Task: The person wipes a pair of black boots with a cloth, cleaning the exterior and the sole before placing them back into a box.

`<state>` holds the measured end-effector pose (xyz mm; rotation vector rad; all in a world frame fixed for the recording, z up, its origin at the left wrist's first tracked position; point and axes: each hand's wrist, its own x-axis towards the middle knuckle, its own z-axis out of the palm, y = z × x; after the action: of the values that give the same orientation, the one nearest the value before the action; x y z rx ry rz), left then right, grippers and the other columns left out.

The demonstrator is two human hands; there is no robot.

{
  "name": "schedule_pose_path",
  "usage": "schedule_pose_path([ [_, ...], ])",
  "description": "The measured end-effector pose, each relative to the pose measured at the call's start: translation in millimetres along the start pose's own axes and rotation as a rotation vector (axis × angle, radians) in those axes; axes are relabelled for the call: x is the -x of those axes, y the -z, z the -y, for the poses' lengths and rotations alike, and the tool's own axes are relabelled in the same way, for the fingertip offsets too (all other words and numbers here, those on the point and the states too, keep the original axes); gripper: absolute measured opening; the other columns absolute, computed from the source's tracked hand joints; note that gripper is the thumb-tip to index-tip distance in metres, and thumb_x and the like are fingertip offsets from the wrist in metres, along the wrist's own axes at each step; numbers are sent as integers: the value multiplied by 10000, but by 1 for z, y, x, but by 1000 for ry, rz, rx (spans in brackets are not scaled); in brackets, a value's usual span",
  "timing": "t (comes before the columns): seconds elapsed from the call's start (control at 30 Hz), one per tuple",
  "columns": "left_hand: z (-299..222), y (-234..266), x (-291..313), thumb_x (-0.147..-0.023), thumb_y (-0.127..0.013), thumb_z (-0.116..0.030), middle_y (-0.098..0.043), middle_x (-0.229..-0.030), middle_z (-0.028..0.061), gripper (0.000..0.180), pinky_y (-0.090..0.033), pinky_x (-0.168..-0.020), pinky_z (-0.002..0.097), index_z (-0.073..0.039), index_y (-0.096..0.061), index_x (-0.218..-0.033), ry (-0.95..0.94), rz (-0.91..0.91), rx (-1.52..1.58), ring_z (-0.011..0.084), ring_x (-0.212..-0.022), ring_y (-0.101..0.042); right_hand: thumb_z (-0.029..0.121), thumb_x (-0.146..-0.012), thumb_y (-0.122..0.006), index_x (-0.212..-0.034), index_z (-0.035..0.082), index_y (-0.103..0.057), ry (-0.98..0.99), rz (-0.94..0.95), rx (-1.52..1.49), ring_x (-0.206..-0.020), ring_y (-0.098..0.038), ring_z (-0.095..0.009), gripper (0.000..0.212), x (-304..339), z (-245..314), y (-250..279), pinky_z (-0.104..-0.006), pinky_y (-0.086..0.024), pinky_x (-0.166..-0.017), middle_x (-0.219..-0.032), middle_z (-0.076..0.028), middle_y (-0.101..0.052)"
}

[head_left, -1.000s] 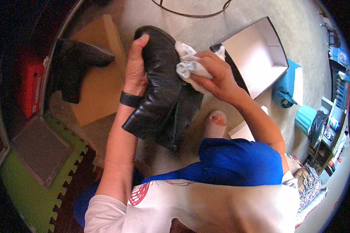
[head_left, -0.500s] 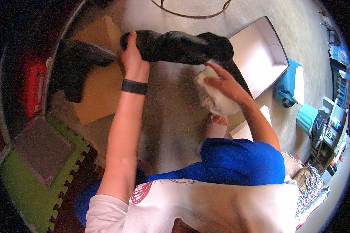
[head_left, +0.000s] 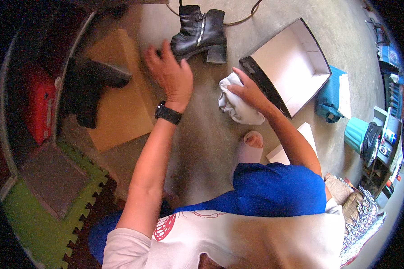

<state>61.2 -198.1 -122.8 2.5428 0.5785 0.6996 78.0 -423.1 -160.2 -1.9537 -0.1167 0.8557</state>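
Floor (head_left: 202, 103) stretches between the brown cardboard (head_left: 123, 114) and the dark-edged open box (head_left: 285, 62), with the black boot (head_left: 199, 38) at its far side. The left hand (head_left: 173, 80) has its grip apart beside the toe, contact unclear; the right hand (head_left: 253, 93) has its grip clamped on a bunched white cloth (head_left: 241, 110). The boot looks glossy, with a silver zip and block heel.

Free gap over floor (head_left: 204, 107) between left hand (head_left: 171, 75) and white cloth (head_left: 238, 104), black boot (head_left: 195, 39) beyond
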Motion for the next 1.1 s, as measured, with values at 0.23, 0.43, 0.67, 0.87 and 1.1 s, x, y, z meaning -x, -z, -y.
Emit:
schedule_pose_path([
  [0.23,-21,-41,-71,-798,-594,-100,-502,-1200,219,411,-308,-1037,416,4,-502,-1185,-405,222,180,379,-1173,-425,297,-804,-629,-1206,50,-502,-74,120,-210,-917,-600,-218,488,-4,1,-9,-328,-475,-788,-1041,-135,-621],
  [0.43,-17,-110,-105,-757,-668,-321,-537,-1148,217,600,-342,-999,448,25,-459,-1199,-677,334,-70,390,-1206,-404,274,-778,-669,-1115,53,-548,-40,139,-207,-853,-606,-205,421,2,15,-15,-342,-480,-752,-959,-107,-641],
  [0.67,-41,-87,-132,-674,-715,-466,-627,-814,177,511,-473,-729,419,-6,-603,-867,-682,599,-191,348,-843,-591,306,-767,-677,-1091,20,-580,-185,218,-441,-837,-610,-179,443,10,-6,-7,-306,-488,-730,-965,-106,-640],
  [0.87,-61,-19,-117,-753,-627,-339,-610,-810,194,339,-458,-708,474,-6,-581,-795,-707,805,-91,389,-797,-577,325,-846,-573,-1002,11,-611,-302,-85,-928,-758,-612,-169,353,14,7,6,-306,-495,-696,-897,-101,-639],
  [1.1,-51,81,-82,-813,-611,-157,-637,-806,93,184,-468,-683,307,5,-622,-900,90,957,436,174,-745,-593,297,-882,-517,-1122,6,-527,109,-163,-1441,-898,-595,-213,377,8,78,19,-331,-486,-810,-1003,-119,-605],
])
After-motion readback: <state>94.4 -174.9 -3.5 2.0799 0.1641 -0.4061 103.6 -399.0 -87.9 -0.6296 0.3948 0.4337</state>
